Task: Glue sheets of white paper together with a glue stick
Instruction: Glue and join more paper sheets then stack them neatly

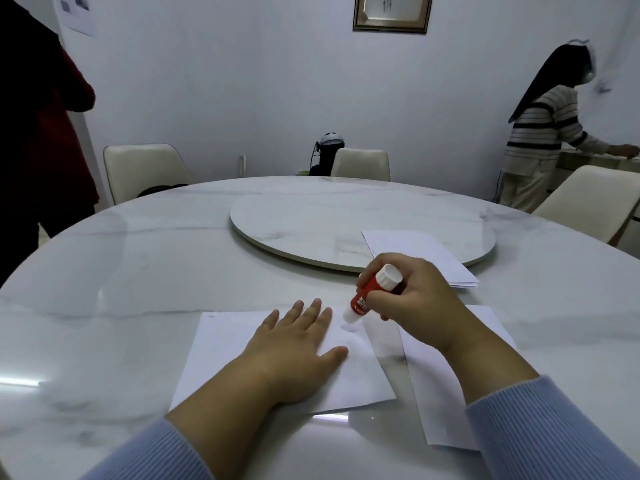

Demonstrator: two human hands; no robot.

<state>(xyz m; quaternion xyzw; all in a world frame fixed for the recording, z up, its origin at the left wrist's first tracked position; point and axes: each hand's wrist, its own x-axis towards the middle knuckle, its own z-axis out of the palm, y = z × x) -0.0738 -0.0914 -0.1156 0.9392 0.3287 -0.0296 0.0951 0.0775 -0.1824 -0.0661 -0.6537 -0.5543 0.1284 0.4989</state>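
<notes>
A white sheet of paper [221,355] is pinned flat to the round marbled surface [121,271] by the left hand [298,344], which is laid palm down with the fingers spread and nothing held in its grip. The fingertips reach the sheet's far edge, and the thumb is stretched out to the right across the paper.

A red glue stick [372,294] with a white end is held in the closed grip of the right hand [412,303], the fingers being wrapped around its barrel. The stick is tilted, with its upper white end pointed up and to the right and its lower white tip pressed against the paper just beside the left hand's fingertips. A faint smeared patch is seen on the sheet near that tip.

A second sheet [440,393] is laid to the right, partly overlapped by the first sheet and crossed by the right forearm. Light blue ribbed sleeves [540,431] are worn on both arms.

Farther off, a small stack of white paper [415,254] is rested partly on the raised turntable [329,216] at the middle of the surface and partly off its rim. Cream chairs [142,168] are drawn up at the far side, and a person in a striped top [540,133] is seen standing at the right wall.
</notes>
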